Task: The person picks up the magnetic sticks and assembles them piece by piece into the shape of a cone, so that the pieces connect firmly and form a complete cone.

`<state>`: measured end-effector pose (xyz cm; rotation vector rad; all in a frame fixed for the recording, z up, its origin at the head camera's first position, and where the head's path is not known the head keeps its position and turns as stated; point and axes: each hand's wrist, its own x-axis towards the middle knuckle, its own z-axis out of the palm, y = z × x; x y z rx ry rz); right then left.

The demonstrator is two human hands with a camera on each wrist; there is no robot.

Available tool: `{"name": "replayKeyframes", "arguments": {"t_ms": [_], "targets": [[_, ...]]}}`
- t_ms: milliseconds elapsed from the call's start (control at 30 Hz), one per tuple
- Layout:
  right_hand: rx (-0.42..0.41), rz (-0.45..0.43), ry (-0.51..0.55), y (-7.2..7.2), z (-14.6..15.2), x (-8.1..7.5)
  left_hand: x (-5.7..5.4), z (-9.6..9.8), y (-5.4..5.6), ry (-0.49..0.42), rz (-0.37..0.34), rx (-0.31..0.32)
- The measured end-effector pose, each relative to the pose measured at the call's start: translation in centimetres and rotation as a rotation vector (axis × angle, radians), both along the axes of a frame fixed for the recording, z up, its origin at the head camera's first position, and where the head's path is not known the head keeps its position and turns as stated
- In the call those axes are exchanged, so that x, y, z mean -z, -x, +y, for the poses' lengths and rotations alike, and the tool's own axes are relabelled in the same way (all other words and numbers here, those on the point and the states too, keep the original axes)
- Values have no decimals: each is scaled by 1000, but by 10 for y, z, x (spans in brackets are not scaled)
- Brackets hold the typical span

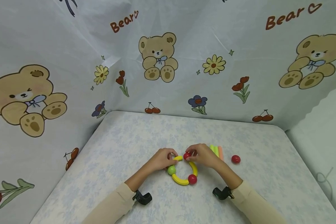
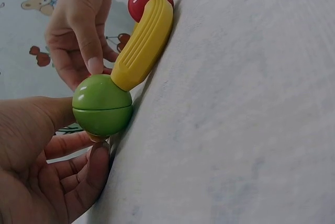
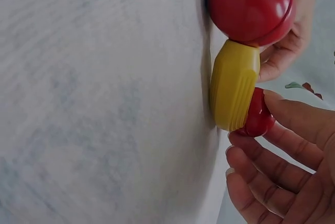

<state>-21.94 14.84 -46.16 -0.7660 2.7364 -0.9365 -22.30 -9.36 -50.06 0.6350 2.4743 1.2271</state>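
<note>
A ring of curved yellow toy pieces and balls lies on the table. My left hand [image 1: 163, 159] pinches the upper-left yellow curved piece [image 1: 178, 158]; in the left wrist view its fingers sit right behind the green ball [image 2: 102, 106]. At the top of the ring my right hand [image 1: 205, 155] pinches a red ball [image 1: 187, 156] between thumb and fingers. A narrow gap shows between that ball and the left yellow piece's end. Another yellow curved piece [image 1: 194, 169] runs from the held ball down to a second red ball [image 1: 192, 179]. The lower yellow piece [image 1: 180, 180] joins green and red balls.
Green sticks [image 1: 214, 150] and an orange stick [image 1: 220, 152] lie beyond my right hand, partly hidden by it. A loose red ball [image 1: 235, 159] rests to their right. The patterned table [image 1: 145, 133] meets a bear-print curtain [image 1: 184, 90] at the back.
</note>
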Motion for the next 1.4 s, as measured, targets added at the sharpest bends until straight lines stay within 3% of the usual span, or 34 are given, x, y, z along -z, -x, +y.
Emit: {"name": "replayKeyframes", "arguments": {"t_ms": [333, 500, 700, 900, 1400], "targets": [[8, -28, -16, 0, -1, 0, -2, 1, 0, -9, -13, 0], [87, -50, -24, -7, 6, -5, 1, 0, 2, -37, -40, -10], [156, -149, -77, -18, 15, -10, 1, -2, 3, -52, -49, -11], [183, -233, -40, -26, 18, -4, -1, -1, 1, -51, -49, -2], [178, -179, -15, -27, 13, 5, -4, 0, -1, -39, -37, -3]]}}
